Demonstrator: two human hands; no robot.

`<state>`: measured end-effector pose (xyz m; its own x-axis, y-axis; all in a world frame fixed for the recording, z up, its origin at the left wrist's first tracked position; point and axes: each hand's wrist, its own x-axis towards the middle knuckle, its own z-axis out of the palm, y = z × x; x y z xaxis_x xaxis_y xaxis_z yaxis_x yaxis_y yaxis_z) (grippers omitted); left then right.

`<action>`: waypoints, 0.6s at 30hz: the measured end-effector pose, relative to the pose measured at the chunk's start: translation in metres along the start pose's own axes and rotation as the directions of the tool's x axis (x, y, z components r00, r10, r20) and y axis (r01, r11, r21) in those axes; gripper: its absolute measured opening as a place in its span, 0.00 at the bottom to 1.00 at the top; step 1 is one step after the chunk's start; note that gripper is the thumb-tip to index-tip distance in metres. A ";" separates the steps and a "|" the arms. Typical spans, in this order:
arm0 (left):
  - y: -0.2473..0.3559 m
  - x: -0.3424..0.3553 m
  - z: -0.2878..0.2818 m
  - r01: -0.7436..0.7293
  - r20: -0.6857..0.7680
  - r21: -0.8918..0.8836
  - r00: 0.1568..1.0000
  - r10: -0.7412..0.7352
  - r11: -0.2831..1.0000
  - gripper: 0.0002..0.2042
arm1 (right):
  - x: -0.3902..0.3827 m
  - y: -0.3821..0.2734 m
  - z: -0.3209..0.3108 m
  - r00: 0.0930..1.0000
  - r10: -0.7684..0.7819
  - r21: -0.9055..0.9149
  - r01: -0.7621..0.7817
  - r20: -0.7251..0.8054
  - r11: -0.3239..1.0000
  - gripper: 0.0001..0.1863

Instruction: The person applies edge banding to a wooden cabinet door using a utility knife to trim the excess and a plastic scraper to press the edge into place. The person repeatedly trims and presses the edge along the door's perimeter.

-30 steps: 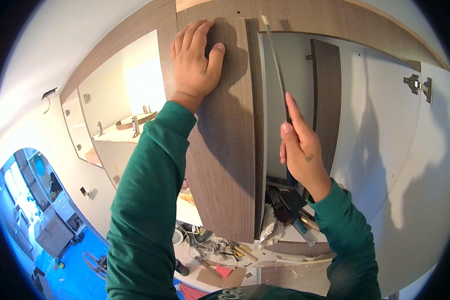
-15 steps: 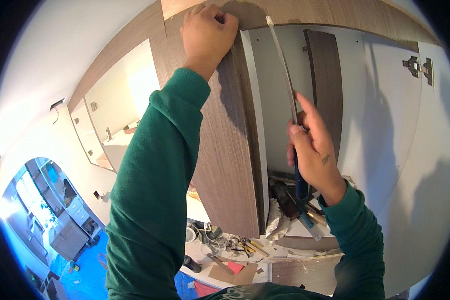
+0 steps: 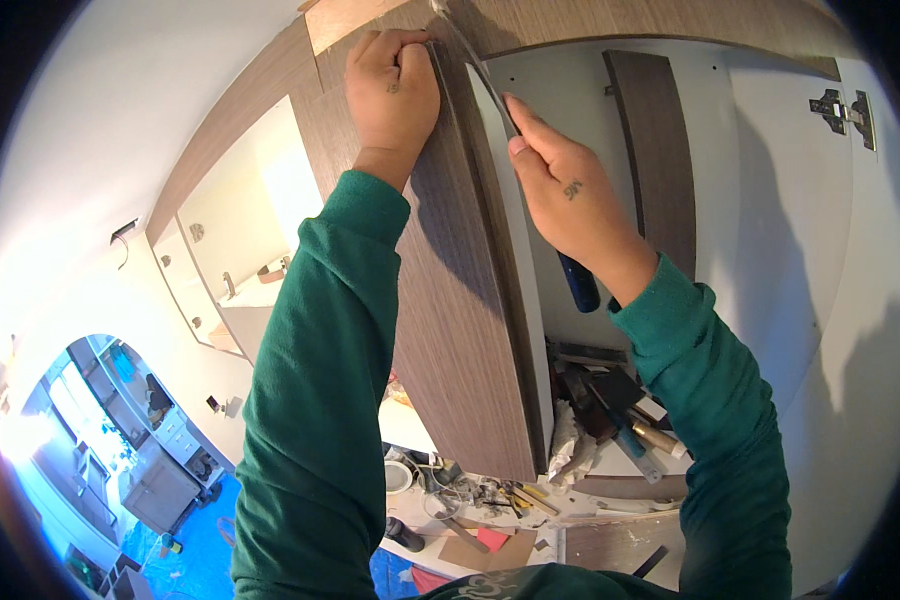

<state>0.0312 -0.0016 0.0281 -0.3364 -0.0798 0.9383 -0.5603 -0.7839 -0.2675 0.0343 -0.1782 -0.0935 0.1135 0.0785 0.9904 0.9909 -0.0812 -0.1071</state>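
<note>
My left hand (image 3: 394,105) is closed in a fist against the upper part of a brown wood-grain panel (image 3: 465,350). Whatever its fingers may hold is hidden. In my right hand (image 3: 578,200) is a long, thin metal-bladed tool with a dark blue handle (image 3: 578,284). Its index finger lies along the blade, which slants up and left past the panel's top right corner. Whitish material coats the tip, close to the wood-grain strip (image 3: 570,25) overhead, above and right of my left fist. Whether the tip touches the wood cannot be made out.
An open white cabinet with a dark upright board (image 3: 655,150) inside is on the right; its door hinge (image 3: 842,118) shows. Several hand tools (image 3: 620,410) lie at the cabinet's bottom. Below, a cluttered worktop holds a dark bottle (image 3: 403,534). Blue sheeting (image 3: 195,535) covers the floor at left.
My right hand has moved up and left with the tool, bringing its tip from the cabinet opening to above my left fist. My left hand has shifted slightly down and left.
</note>
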 end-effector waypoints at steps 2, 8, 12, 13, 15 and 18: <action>-0.002 0.000 0.000 0.028 -0.023 -0.027 0.999 -0.029 0.999 0.10 | 0.001 -0.001 0.006 0.999 0.027 0.052 -0.028 0.020 0.998 0.21; 0.011 0.000 -0.001 0.147 0.026 -0.004 0.989 -0.147 0.989 0.14 | 0.003 0.006 0.015 1.000 0.004 0.021 -0.004 0.014 1.000 0.21; -0.005 0.010 -0.006 -0.059 0.074 -0.034 0.995 0.062 0.998 0.14 | 0.006 0.013 0.022 0.997 -0.076 0.039 0.078 -0.029 0.996 0.21; -0.001 0.011 -0.006 -0.059 0.116 -0.026 0.991 0.061 0.998 0.16 | 0.007 0.015 0.023 0.995 -0.094 0.039 0.095 -0.040 0.995 0.21; 0.003 0.012 -0.007 -0.027 0.188 -0.022 0.982 0.030 0.999 0.17 | 0.007 0.017 0.024 0.997 -0.074 0.042 0.076 -0.035 0.996 0.22; 0.001 0.017 -0.013 0.063 0.280 -0.056 0.959 -0.045 0.996 0.18 | 0.008 0.013 0.026 1.000 0.023 0.053 -0.023 0.009 0.998 0.24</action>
<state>0.0152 0.0047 0.0408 -0.0853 -0.2139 0.9731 -0.6221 -0.7515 -0.2197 0.0499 -0.1530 -0.0889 0.1367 0.0859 0.9869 0.9904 -0.0301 -0.1346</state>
